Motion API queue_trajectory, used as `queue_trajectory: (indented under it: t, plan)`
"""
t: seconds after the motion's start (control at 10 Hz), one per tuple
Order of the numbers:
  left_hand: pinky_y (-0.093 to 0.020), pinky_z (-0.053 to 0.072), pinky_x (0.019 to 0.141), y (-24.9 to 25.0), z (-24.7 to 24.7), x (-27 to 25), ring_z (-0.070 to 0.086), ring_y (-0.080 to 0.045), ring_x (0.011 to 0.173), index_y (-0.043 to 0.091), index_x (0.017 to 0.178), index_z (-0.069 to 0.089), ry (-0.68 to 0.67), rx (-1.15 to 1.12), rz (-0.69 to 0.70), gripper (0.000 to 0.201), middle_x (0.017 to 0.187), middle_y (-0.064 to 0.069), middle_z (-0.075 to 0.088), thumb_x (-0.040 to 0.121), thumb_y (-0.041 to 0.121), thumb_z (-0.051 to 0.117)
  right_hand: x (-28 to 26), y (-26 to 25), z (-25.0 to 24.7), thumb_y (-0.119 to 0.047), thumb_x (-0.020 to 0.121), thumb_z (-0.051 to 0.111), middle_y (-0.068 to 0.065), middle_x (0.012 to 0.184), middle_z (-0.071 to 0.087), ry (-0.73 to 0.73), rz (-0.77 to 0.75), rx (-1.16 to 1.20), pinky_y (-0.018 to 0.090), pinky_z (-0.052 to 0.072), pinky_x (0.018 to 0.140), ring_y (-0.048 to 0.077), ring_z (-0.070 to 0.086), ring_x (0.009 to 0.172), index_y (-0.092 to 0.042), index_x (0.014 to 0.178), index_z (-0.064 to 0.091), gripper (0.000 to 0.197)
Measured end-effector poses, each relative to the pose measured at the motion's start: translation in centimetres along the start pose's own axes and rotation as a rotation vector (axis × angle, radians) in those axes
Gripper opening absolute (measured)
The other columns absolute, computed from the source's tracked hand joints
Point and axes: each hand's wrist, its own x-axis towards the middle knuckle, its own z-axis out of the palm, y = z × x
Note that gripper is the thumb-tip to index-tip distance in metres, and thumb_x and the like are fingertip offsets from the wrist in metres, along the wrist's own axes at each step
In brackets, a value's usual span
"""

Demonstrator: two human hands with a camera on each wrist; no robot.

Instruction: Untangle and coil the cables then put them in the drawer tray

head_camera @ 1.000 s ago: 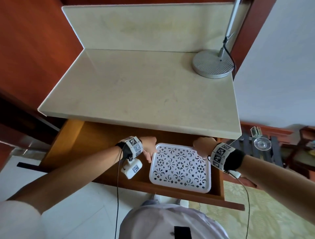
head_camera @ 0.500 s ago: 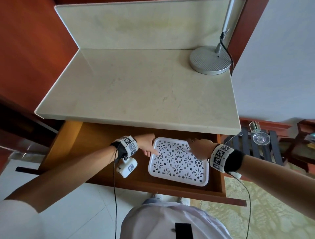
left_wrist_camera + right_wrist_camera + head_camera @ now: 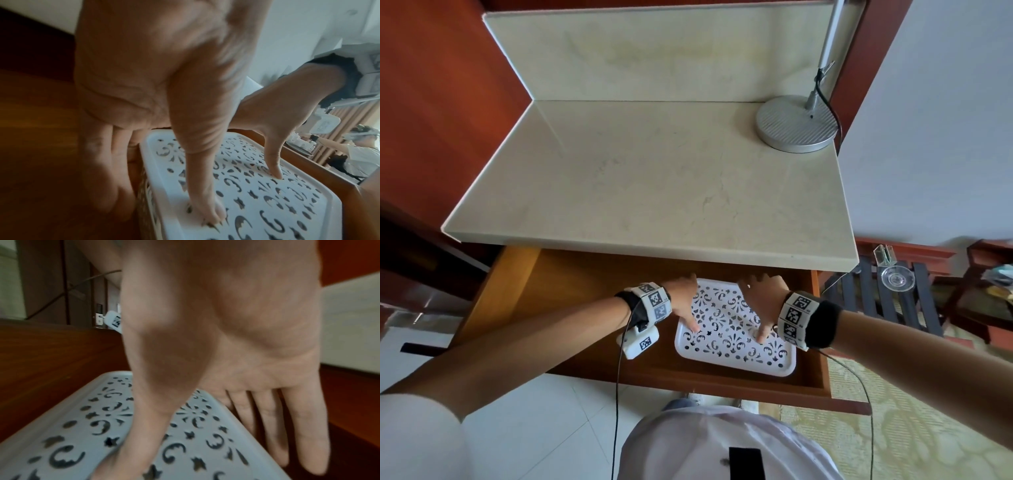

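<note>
A white plastic tray [image 3: 722,356] with cut-out patterns lies in the open wooden drawer [image 3: 571,301], toward its right side. My left hand [image 3: 686,301] holds the tray's far left part. Its thumb [image 3: 201,170] presses on the tray's top [image 3: 267,203], and its fingers reach down along the outer wall. My right hand [image 3: 760,301] holds the far right part the same way: thumb on the tray [image 3: 82,434], straight fingers [image 3: 304,426] past its edge. No cable shows in any view.
The marble desktop [image 3: 654,178] overhangs the back of the drawer, with a silver lamp base [image 3: 796,123] at its far right corner. A dark slatted rack with a glass dish [image 3: 897,277] stands to the right. Another person [image 3: 357,155] sits beyond it.
Both hands have slid from the tray's far corners inward over it, and the thumbs now press on its patterned surface. The tray has shifted slightly in the drawer.
</note>
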Motion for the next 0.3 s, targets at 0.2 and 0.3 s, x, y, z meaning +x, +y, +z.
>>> queue_trajectory:
  t: [0.2,0.3]
  plan:
    - [-0.035,0.059,0.091,0.0,-0.1,-0.1,0.066,-0.028,0.113,-0.001,0.161,0.008,0.088,0.041,-0.023,0.12,0.135,-0.014,0.062,0.082,0.052,0.081,-0.5,-2.2,-0.8,-0.039,0.091,0.078,0.014,0.153,0.043,0.204,-0.139,-0.037,0.04,0.053,0.097,0.032,0.05,0.133,-0.009,0.16,0.024,0.093]
    - [-0.03,0.053,0.062,-0.4,-1.1,-0.4,0.062,-0.018,0.069,0.0,0.137,0.05,0.149,0.021,-0.02,0.073,0.084,-0.003,0.064,0.088,0.047,0.077,-0.2,-1.7,-2.1,-0.041,0.102,0.061,0.007,0.14,0.056,0.199,-0.208,0.072,0.039,0.054,0.094,0.028,0.059,0.124,-0.016,0.148,0.047,0.053]
